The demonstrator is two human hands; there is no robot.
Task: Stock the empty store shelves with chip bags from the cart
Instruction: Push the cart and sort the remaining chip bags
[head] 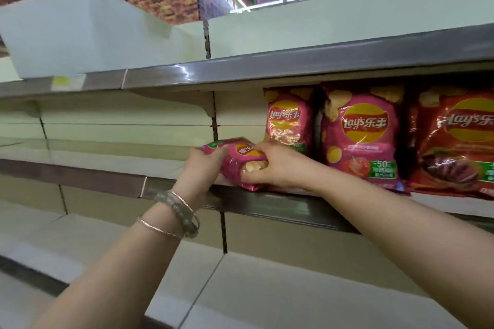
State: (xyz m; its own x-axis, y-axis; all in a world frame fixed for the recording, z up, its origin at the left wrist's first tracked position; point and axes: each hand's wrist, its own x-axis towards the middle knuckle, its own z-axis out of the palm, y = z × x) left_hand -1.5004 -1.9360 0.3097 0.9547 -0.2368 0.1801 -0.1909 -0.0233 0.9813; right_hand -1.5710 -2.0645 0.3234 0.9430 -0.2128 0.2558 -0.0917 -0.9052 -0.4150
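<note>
Pink chip bag (240, 165): light, air-filled, crushable, slick film. Left hand (205, 165), right hand (270, 168) grip opposite ends; hold loosely.

We read the red-and-yellow "Lay's 乐事" roundel on the upright pink foil chip bag (290, 117) at the left of the stocked row. The same mark stands on the larger pink foil chip bag (365, 125) beside it, whose green corner badge (382, 168) carries "-50"; the print beneath is too fine for us. On the red foil chip bag (454, 141) at the frame's right edge we make out "Lay's 乐", the rest cut off. The sideways pink chip bag (233, 168) gripped by the left hand (204, 164) and right hand (275, 165) shows the roundel, lettering blurred. The yellow tag (61, 80) on the upper grey shelf lip (240, 72) is illegible.
</note>
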